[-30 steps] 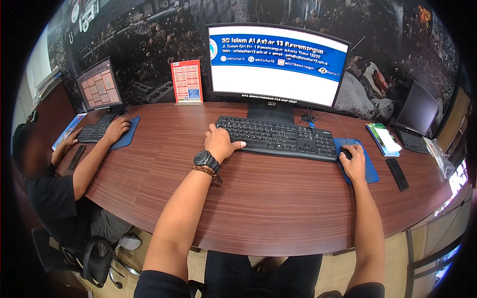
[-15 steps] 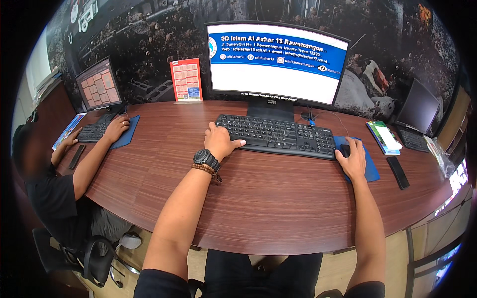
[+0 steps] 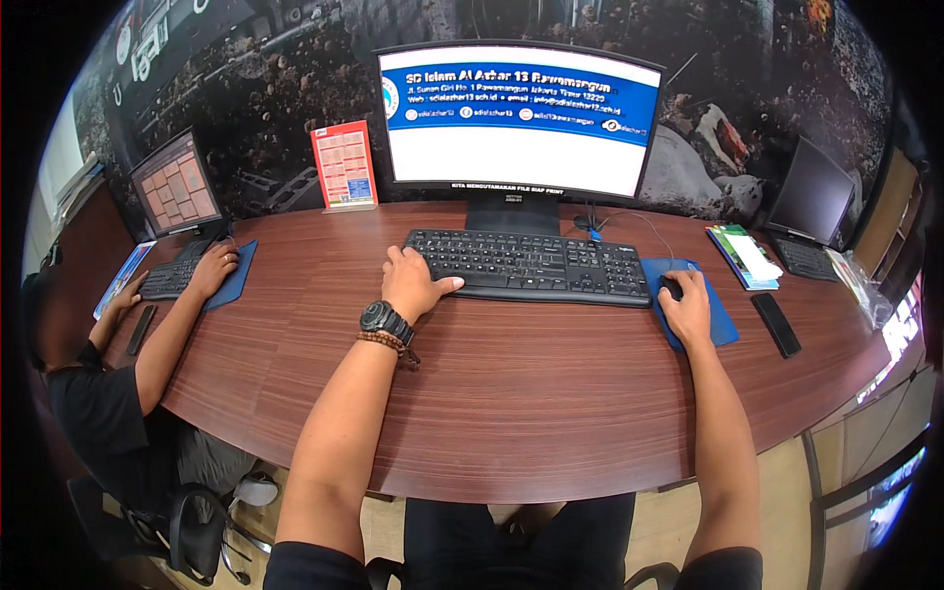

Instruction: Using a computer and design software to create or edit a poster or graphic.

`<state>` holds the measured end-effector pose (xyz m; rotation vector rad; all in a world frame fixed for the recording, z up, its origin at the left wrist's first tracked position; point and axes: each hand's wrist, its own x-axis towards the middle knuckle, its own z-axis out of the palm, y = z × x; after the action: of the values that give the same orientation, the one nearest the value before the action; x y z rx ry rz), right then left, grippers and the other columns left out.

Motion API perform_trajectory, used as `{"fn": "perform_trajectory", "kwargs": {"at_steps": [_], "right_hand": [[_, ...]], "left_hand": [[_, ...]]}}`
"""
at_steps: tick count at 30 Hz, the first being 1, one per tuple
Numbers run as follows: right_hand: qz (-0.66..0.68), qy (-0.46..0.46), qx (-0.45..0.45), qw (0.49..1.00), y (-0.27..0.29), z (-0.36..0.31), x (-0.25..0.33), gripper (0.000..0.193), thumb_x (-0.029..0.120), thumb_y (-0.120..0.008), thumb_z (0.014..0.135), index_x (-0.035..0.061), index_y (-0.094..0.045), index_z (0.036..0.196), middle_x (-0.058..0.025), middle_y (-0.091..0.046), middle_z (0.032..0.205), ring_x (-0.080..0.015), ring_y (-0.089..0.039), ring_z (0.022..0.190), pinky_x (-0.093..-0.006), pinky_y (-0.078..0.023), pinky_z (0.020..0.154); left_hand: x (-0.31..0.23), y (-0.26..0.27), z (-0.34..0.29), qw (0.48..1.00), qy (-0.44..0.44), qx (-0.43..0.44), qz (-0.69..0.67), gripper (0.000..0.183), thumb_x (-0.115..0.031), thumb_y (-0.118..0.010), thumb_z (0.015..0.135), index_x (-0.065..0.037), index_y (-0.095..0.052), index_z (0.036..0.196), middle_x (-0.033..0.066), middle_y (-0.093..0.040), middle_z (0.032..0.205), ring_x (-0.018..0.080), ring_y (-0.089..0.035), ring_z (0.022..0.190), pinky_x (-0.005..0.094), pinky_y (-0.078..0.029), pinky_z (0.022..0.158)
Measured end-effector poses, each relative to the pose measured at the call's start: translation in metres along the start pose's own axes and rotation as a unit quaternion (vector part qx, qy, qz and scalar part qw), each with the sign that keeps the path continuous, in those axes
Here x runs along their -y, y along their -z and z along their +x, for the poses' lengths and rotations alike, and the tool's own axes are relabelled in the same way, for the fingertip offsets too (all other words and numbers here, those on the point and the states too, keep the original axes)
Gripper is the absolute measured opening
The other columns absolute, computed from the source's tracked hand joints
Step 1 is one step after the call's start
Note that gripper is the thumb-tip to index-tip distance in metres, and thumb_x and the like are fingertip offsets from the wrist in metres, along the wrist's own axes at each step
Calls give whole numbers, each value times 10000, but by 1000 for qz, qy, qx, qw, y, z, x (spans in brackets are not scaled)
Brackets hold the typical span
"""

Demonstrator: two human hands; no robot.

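Observation:
My left hand (image 3: 413, 283) rests at the left end of a black keyboard (image 3: 526, 267), fingers spread over its left keys and thumb stretched along the front edge. A dark watch (image 3: 385, 323) and a beaded bracelet (image 3: 382, 342) circle that wrist. Off the keyboard's right end, my right hand (image 3: 688, 303) curls over a black computer mouse (image 3: 671, 287), which it partly hides. Beneath the mouse lies a blue mouse pad (image 3: 716, 321). Behind the keyboard stands a monitor (image 3: 521, 162) showing a white page with a blue banner.
At the left a co-worker (image 3: 93, 403) uses another keyboard (image 3: 169, 279) and monitor (image 3: 177, 185). A red calendar card (image 3: 344, 167) stands left of my monitor. Rightward on the wooden desk (image 3: 531, 393) are a black phone (image 3: 777, 324), booklets (image 3: 739, 258) and a dark-screened laptop-like device (image 3: 812, 197).
The whole view has shifted slightly, so the desk and monitor sit further left in the picture. Both hands keep their places, on the keyboard and on the mouse.

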<state>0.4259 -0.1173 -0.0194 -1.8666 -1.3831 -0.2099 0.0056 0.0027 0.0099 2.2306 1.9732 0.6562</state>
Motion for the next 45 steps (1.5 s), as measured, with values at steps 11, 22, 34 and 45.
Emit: {"fn": "perform_trajectory", "kwargs": {"at_steps": [11,22,34,45], "right_hand": [[10,20,-3,1000,2,-2,1,350,209,-647,806,69,-692,1123,-139,-606,1177,-353,-596,1109,-429,-484,956],[12,22,3,1000,3,-2,1,372,213,-646,804,74,-685,1147,-140,-606,1168,-354,-596,1107,-430,-484,957],[10,13,3,1000,3,-1,1,330,210,-644,804,70,-710,1096,-149,-607,1182,-354,-604,1098,-428,-491,951],[19,17,2,1000,3,-2,2,330,216,-658,805,66,-723,1092,-161,-607,1163,-355,-609,1084,-428,-496,942]], "left_hand": [[2,-2,1,1000,-8,-2,6,894,-552,-839,720,160,-533,1167,274,-489,1247,437,-549,1143,481,-534,919],[0,-1,1,1000,-5,4,1,900,-549,-842,716,166,-532,1167,283,-489,1260,446,-547,1152,483,-533,929],[2,-3,3,1000,-8,7,8,951,-569,-831,719,181,-505,1205,290,-477,1271,452,-550,1154,477,-538,923],[1,-1,1,1000,-3,8,9,931,-559,-832,724,177,-515,1195,289,-483,1269,447,-543,1168,478,-533,937]]}}
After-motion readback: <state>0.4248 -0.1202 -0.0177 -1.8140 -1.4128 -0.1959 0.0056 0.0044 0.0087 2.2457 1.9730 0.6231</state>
